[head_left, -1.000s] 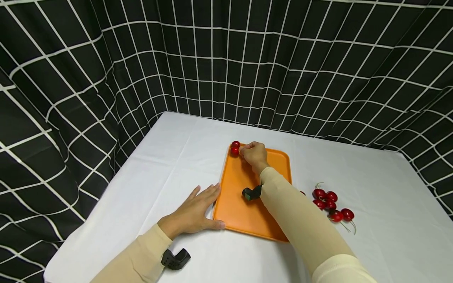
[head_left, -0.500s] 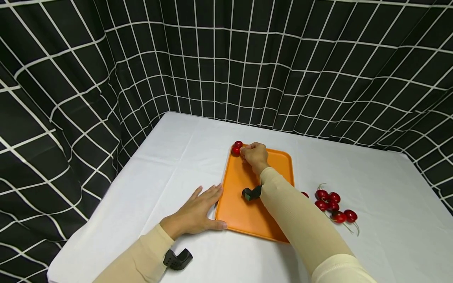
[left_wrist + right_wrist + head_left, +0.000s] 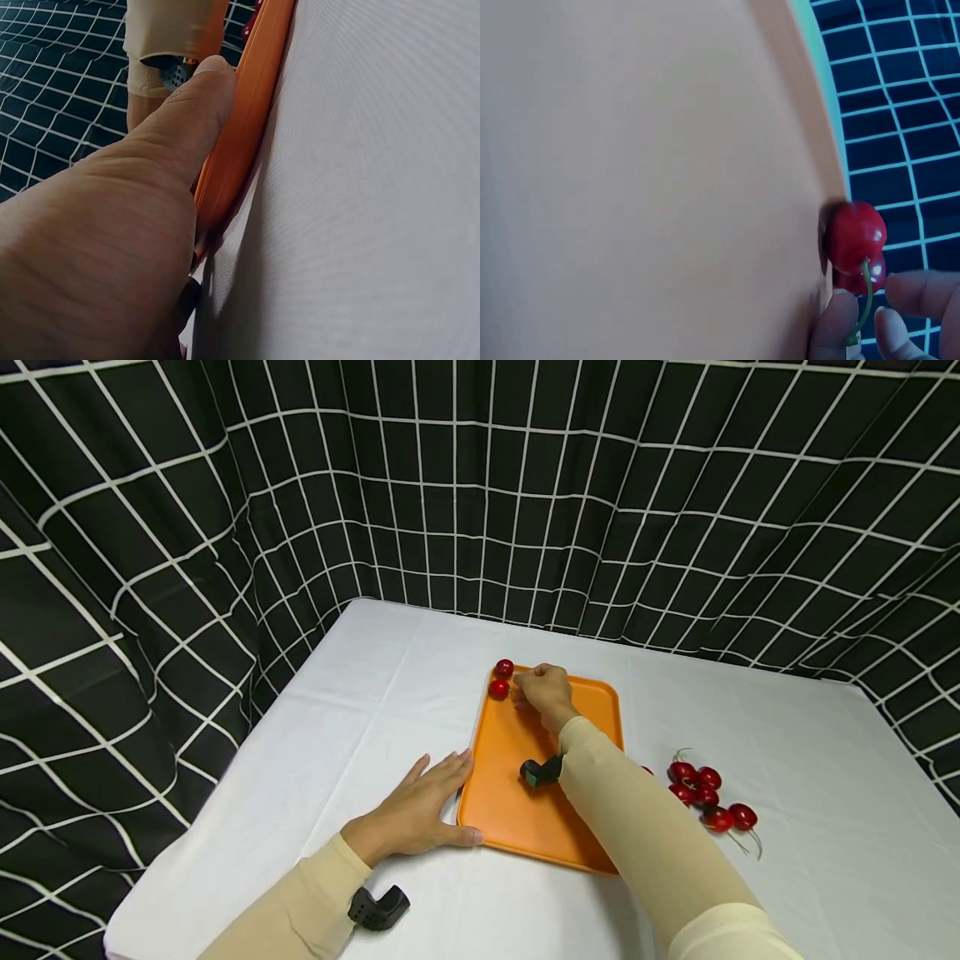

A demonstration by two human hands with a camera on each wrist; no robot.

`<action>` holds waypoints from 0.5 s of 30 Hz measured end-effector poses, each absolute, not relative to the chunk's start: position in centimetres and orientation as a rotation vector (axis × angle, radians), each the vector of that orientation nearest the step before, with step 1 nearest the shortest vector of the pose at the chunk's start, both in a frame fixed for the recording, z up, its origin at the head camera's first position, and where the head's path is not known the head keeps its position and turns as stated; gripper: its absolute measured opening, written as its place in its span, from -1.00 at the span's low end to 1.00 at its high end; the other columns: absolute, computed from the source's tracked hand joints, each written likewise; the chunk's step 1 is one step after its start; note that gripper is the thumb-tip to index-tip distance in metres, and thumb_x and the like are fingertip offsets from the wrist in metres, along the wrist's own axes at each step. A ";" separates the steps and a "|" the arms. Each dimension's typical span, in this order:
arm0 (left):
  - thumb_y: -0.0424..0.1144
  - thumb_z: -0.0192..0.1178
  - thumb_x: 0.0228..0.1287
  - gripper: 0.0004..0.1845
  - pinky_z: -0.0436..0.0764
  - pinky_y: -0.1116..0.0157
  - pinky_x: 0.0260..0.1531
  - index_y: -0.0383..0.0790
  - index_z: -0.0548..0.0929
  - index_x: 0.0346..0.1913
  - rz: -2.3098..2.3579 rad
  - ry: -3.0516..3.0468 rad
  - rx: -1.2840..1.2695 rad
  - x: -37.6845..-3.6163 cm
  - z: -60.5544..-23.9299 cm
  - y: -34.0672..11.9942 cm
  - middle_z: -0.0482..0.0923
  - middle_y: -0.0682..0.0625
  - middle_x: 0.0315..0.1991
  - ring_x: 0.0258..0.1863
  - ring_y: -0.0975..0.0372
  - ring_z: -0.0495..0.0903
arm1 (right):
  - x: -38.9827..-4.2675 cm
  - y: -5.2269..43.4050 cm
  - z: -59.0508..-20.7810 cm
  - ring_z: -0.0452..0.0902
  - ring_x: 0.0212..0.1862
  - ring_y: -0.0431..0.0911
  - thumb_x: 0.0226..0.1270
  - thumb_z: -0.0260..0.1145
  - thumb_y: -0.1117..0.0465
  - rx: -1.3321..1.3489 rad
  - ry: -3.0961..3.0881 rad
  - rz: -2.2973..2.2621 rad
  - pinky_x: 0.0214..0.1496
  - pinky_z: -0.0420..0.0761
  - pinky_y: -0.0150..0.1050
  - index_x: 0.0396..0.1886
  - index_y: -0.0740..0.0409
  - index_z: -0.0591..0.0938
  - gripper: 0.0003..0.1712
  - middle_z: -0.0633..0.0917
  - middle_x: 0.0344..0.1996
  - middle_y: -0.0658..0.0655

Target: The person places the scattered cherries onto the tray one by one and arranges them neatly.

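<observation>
- Left hand: fingers straight, thumb spread wide, at the near-left corner of the orange rectangular tray; left-wrist view shows the thumb along the tray's raised side.
- Right hand: looks curled from the head view; right-wrist view shows thumb and fingers apart, a thin green stem between them.
- Two glossy red cherries at the tray's far-left corner, beside that hand.
- More stemmed red cherries on white cloth, right of the tray.
</observation>
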State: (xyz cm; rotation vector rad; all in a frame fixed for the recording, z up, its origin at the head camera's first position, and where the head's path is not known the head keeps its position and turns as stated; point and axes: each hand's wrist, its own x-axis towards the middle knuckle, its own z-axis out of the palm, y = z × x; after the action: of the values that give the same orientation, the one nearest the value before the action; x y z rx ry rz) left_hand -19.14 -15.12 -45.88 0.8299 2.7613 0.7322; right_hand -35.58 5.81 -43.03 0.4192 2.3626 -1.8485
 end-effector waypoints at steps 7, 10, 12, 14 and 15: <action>0.54 0.08 -0.02 0.21 -0.35 0.11 0.40 -0.26 0.05 0.51 0.739 2.764 0.843 -19.3 -46.0 -15.1 -0.11 0.00 0.51 0.47 0.21 -0.13 | -35.2 6.4 -42.5 0.54 -0.33 0.01 0.11 0.26 0.34 0.335 2.357 -1.756 -0.23 0.66 -0.30 -0.22 0.29 0.55 -0.79 0.58 -0.30 0.22; 0.54 0.08 -0.02 0.21 -0.34 0.11 0.40 -0.26 0.05 0.51 0.738 2.764 0.842 -19.3 -46.0 -15.1 -0.10 0.00 0.51 0.47 0.21 -0.13 | -35.1 6.6 -42.2 0.49 -0.31 0.03 0.08 0.29 0.35 0.304 2.352 -1.683 -0.23 0.63 -0.30 -0.22 0.29 0.56 -0.78 0.58 -0.32 0.21; 0.54 0.08 -0.02 0.21 -0.35 0.11 0.40 -0.26 0.05 0.51 0.739 2.761 0.839 -19.3 -46.0 -15.1 -0.10 0.00 0.51 0.47 0.21 -0.13 | -35.1 6.7 -42.1 0.49 -0.33 0.03 0.10 0.30 0.37 0.284 2.352 -1.647 -0.23 0.63 -0.29 -0.24 0.30 0.58 -0.81 0.59 -0.33 0.21; 0.54 0.08 -0.02 0.21 -0.35 0.11 0.40 -0.26 0.05 0.51 0.740 2.761 0.838 -19.3 -46.1 -15.1 -0.10 0.00 0.51 0.47 0.21 -0.13 | -35.0 6.8 -42.2 0.49 -0.34 0.02 0.13 0.32 0.39 0.269 2.364 -1.615 -0.24 0.63 -0.30 -0.26 0.29 0.59 -0.84 0.60 -0.34 0.21; 0.54 0.07 -0.02 0.21 -0.35 0.11 0.40 -0.26 0.05 0.51 0.741 2.760 0.837 -19.2 -46.1 -15.1 -0.10 0.00 0.51 0.47 0.21 -0.13 | -35.0 6.8 -42.3 0.49 -0.34 0.01 0.13 0.33 0.39 0.263 2.382 -1.597 -0.25 0.62 -0.30 -0.27 0.29 0.61 -0.85 0.60 -0.34 0.20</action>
State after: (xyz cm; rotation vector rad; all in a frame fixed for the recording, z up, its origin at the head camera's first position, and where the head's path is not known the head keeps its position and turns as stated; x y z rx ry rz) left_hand -19.23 -15.12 -46.09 0.8369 2.7596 0.7409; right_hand -35.02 6.83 -42.26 0.2632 2.3818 -1.5968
